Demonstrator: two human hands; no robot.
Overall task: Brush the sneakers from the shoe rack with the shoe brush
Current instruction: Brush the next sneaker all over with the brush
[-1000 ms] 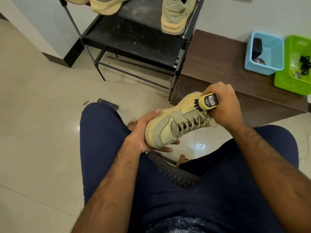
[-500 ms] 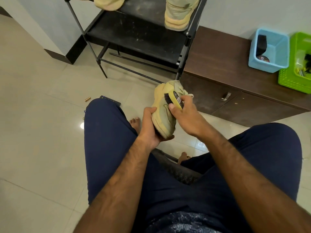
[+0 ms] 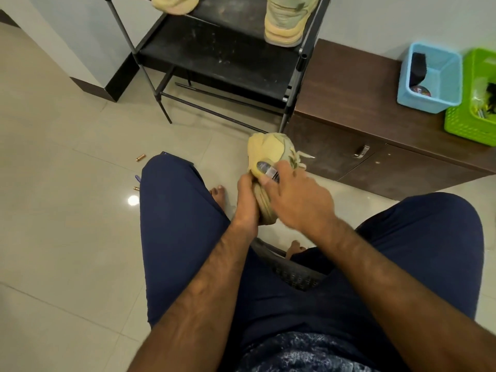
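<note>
The shoe brush [image 3: 265, 170] sits mostly hidden under the blurred right hand [image 3: 298, 202] — bristles unseen; the top edge cuts off the shelved sneaker [image 3: 284, 20].

floor [image 3: 67, 237] glossy tile | cabinet [image 3: 349, 84] matt wood | baskets [image 3: 429, 100] plastic

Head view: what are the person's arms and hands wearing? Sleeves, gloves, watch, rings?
Nothing shows on them. The left hand and right hand are bare, without gloves; no ring or watch is visible. The left forearm and right forearm are bare to the frame edge, no sleeves in view. Below them, navy trousers.
</note>
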